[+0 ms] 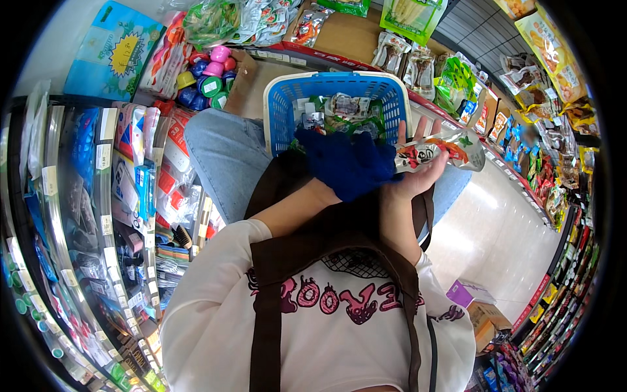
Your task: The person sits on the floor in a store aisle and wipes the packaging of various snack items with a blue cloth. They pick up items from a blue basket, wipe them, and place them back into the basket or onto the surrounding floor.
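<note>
My left hand (345, 164) wears a dark blue cloth glove and reaches over the near side of a blue plastic basket (338, 78) with a white rim. Its glove meets the left end of a shiny food packet (436, 152); whether its fingers grip anything is unclear. Bare and palm up, my right hand (421, 169) holds that silver packet with red print, the thumb across it and the other fingers extended behind. Inside the basket lie several small packets (348, 105), silver and green. The basket stands between my bent knees.
Shelves with hanging goods (105, 196) rise close at the left. A cardboard box of colourful plastic capsules (211, 85) is beyond my left knee. Snack shelves (441, 105) curve from the front to the right. Cartons (482, 318) stand on the floor at the lower right.
</note>
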A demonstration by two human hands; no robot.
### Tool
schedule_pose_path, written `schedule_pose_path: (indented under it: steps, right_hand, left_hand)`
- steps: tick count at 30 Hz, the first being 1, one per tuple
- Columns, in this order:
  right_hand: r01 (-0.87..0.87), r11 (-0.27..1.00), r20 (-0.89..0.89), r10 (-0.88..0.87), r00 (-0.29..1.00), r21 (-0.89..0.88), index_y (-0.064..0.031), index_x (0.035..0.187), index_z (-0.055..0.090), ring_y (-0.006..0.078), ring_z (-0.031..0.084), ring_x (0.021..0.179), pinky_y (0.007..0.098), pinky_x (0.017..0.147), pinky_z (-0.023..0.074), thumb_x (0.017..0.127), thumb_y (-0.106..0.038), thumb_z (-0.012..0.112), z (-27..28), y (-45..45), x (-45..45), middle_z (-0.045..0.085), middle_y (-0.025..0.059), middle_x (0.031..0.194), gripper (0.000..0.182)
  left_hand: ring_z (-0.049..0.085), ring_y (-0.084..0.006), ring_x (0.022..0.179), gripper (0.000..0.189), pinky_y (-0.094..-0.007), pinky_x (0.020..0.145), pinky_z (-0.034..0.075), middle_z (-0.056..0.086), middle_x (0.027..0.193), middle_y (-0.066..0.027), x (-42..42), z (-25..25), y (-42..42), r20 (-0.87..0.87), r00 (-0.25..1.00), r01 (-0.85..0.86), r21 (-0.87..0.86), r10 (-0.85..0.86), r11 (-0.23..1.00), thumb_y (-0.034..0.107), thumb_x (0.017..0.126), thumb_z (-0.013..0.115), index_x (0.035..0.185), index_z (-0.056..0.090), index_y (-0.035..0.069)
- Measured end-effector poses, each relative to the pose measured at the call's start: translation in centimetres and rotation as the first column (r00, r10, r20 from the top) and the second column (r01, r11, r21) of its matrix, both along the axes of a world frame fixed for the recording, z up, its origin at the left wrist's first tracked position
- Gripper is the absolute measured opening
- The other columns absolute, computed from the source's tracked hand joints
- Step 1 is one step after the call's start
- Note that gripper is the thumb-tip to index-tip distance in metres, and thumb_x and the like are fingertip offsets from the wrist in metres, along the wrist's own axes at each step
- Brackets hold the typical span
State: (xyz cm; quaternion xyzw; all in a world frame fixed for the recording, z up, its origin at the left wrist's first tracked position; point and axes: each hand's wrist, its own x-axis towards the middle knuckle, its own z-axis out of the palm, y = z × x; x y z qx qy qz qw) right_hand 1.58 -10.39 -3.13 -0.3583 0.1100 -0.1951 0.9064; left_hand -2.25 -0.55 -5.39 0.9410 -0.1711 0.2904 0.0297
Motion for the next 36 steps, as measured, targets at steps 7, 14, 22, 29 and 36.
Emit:
schedule_pose_path:
  steps: [7, 14, 22, 29, 36]
  right_hand:
    - [-0.206, 0.929, 0.112, 0.179, 0.977, 0.308, -0.0104, 0.126, 0.022, 0.0323, 0.034, 0.114, 0.0547, 0.089, 0.0298, 0.081, -0.045, 0.036, -0.1, -3.0, 1.9, 0.03, 0.0111, 0.127, 0.059]
    - [-0.27, 0.935, 0.013, 0.275, 0.961, 0.231, -0.0063, 0.124, 0.025, 0.0275, 0.036, 0.113, 0.0561, 0.089, 0.0298, 0.08, -0.043, 0.041, 0.3, -1.8, 1.5, 0.036, 0.0143, 0.121, 0.06]
    - [-0.63, 0.712, 0.016, 0.658, 0.753, 0.31, -0.0062, 0.124, 0.028, 0.0244, 0.038, 0.111, 0.0407, 0.093, 0.031, 0.086, -0.039, 0.033, -7.0, -0.2, -2.1, 0.038, 0.0108, 0.12, 0.051]
    - [-0.555, 0.83, -0.193, 0.553, 0.81, 0.05, -0.0052, 0.126, 0.026, 0.0197, 0.038, 0.111, 0.0311, 0.093, 0.0298, 0.089, -0.039, 0.028, -5.3, 2.2, -4.9, 0.037, 0.0078, 0.123, 0.05]
    - [-0.462, 0.883, -0.029, 0.465, 0.885, 0.081, -0.0001, 0.114, 0.04, 0.018, 0.047, 0.1, 0.0291, 0.089, 0.0338, 0.087, -0.043, 0.031, -1.0, 1.1, -3.9, 0.047, 0.01, 0.112, 0.052]
  left_hand:
    - [0.055, -0.025, 0.067, 0.037, -0.0358, 0.07, 0.042, 0.057, 0.078, -0.0089, 0.4, 4.4, 1.0, -0.368, 0.849, 0.092, -0.602, -0.378, 0.793, 0.033, 0.07, 0.056, 0.099, 0.053, 0.009]
    - [0.053, -0.0265, 0.071, 0.033, -0.0361, 0.069, 0.041, 0.055, 0.081, -0.0106, -0.7, 1.3, 0.2, -0.237, 0.936, 0.034, -0.676, -0.261, 0.736, 0.028, 0.069, 0.054, 0.094, 0.054, 0.007]
    - [0.051, -0.0277, 0.075, 0.03, -0.0362, 0.068, 0.041, 0.053, 0.084, -0.0123, 1.4, 2.2, -2.0, -0.198, 0.929, 0.123, -0.633, -0.314, 0.764, 0.025, 0.067, 0.053, 0.088, 0.053, 0.005]
    - [0.05, -0.0287, 0.078, 0.027, -0.0363, 0.067, 0.04, 0.051, 0.087, -0.0137, 5.1, 2.0, 0.3, -0.302, 0.845, 0.221, -0.554, -0.441, 0.802, 0.023, 0.066, 0.051, 0.084, 0.053, 0.003]
    - [0.052, -0.0297, 0.08, 0.029, -0.037, 0.071, 0.04, 0.051, 0.093, -0.017, 4.5, 1.9, -1.6, -0.295, 0.838, 0.315, -0.427, -0.46, 0.848, 0.024, 0.076, 0.048, 0.094, 0.051, 0.002]
